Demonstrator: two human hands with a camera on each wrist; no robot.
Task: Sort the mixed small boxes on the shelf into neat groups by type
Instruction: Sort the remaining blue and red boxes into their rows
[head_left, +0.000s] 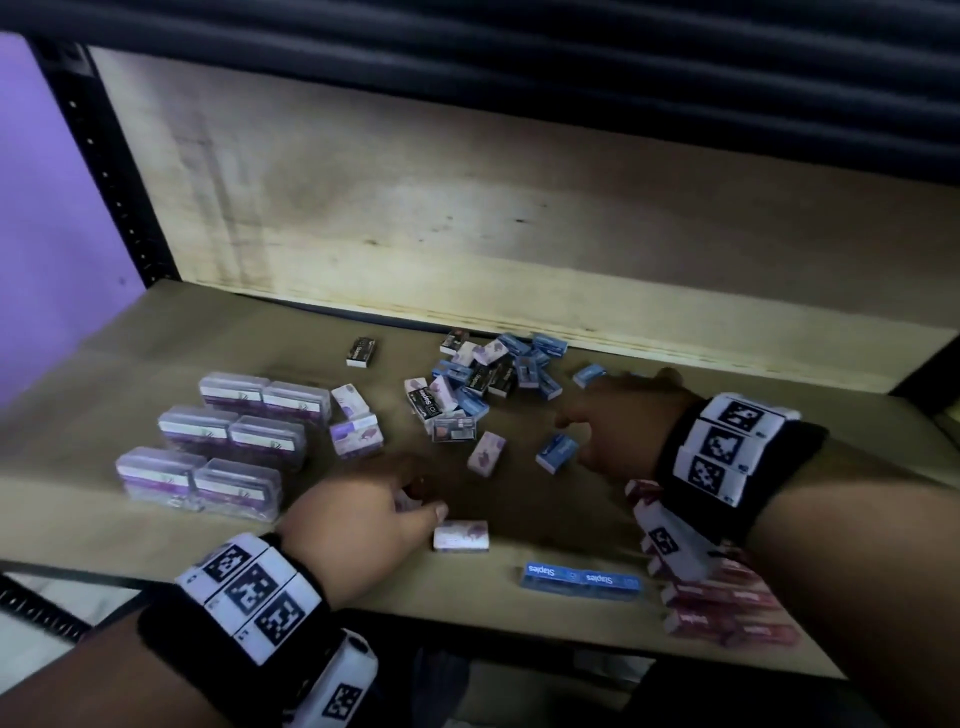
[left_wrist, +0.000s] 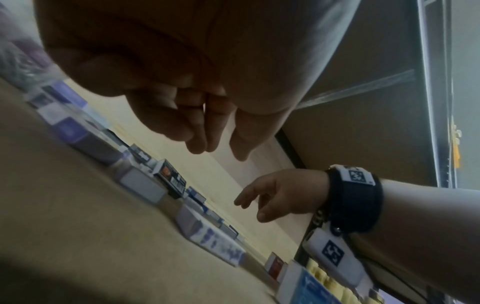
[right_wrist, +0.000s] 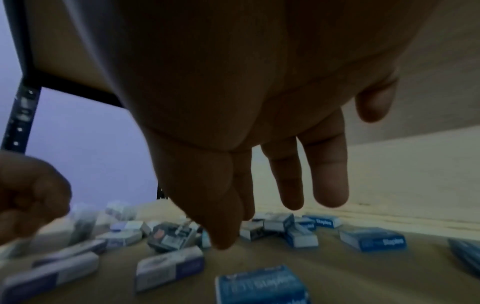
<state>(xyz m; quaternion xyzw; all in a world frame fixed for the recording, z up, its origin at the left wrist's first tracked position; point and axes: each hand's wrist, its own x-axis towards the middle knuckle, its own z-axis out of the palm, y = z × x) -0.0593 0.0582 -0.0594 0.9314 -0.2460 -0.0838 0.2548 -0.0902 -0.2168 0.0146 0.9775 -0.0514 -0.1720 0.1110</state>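
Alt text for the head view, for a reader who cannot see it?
Two hands reach over a shelf strewn with small boxes: the left hand beside a purple-and-white box, the right hand open above a blue staples box. Clear plastic cases sit grouped at left, a mixed pile behind.

**Shelf bay against a purple wall**

Brown board shelf (head_left: 171, 332), dull and scuffed. Behind it, a pale plywood back panel (head_left: 415, 208) (stained and streaked, brightest along its lower edge). At left, a black metal upright (head_left: 104, 171) punched with holes; beyond that, a purple wall (head_left: 47, 218). Overhead, a dark ribbed underside (head_left: 519, 47). Dim, bluish light.
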